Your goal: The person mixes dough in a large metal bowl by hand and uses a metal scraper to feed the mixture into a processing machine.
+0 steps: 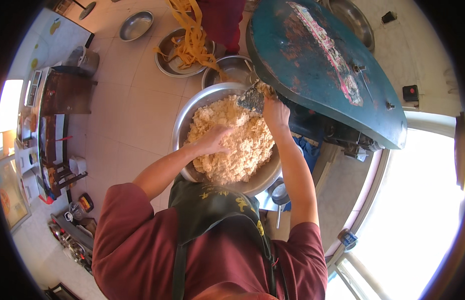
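Observation:
A wide metal basin (180, 131) full of crumbly, pale yellow dough (245, 150) stands right in front of me. Over the left part of the dough is my left hand (215, 139), thumb and fingers apart, fingertips at the crumbs and nothing visibly held. My right hand (276, 113) is closed round a flat, dark scraper (251, 99) at the basin's far right rim. Dough clings near the scraper's grip, and its blade reaches over the crumbs. The fingers of that hand are partly hidden.
A large green machine cover (312, 65) leans close on the right. Beyond the basin, a person in dark red (220, 20) stands by orange-yellow dough strips (191, 45) hanging into another basin (166, 67). A small saucepan (279, 192) sits right of my basin. Wooden furniture (67, 92) is far left.

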Tool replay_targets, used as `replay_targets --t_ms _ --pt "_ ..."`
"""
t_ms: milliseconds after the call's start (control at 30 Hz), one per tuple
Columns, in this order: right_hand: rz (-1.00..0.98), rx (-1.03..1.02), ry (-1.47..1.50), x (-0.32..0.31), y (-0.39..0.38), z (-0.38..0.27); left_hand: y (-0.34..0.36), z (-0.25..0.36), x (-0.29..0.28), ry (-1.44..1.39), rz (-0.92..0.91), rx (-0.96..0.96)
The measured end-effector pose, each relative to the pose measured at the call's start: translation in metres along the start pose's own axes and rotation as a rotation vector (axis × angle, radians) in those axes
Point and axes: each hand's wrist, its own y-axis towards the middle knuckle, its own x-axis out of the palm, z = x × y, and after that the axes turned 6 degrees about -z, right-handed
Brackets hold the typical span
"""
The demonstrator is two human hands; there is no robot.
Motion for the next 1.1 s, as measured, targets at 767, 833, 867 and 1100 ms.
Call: replay_targets --t_ms 767,833,867,1100 --pt "-0.023 -0.078 -0.129 -0.009 0.006 -0.015 0.025 0.011 0.026 -0.143 0.197 -0.067" --pt "-0.03 -0.07 -0.174 -0.027 -0.006 -0.005 0.028 0.007 0.027 -0.11 0.292 -0.003" --pt "-0.052 -0.065 -0.205 -0.036 -0.01 -0.001 0.031 0.012 0.018 -0.161 0.245 -0.069" --pt "-0.179 -0.045 -0.128 -0.022 0.014 -0.015 0.052 0.013 0.034 -0.255 0.214 0.186"
